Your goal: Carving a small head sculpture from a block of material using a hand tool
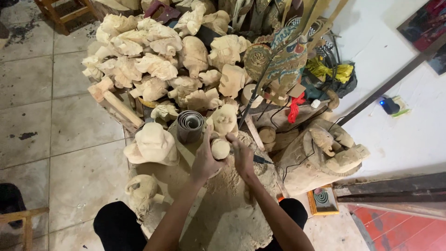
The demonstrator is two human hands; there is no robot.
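Carving is the step in hand: left hand [204,160] fingers clamp the wood piece [220,148] at frame centre, right hand [242,155] fingers closed on a tool [261,160]; the next cut needs steadiness.

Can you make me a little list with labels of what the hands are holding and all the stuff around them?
Left hand: grips a pale wooden carving
Right hand: holds a dark-handled tool against the carving
Under the hands: sawdust-covered work block
Behind: pile of unpainted carved figures, rolled sandpaper, wooden mallet
Right side: large carved log
Floor: grey tiles
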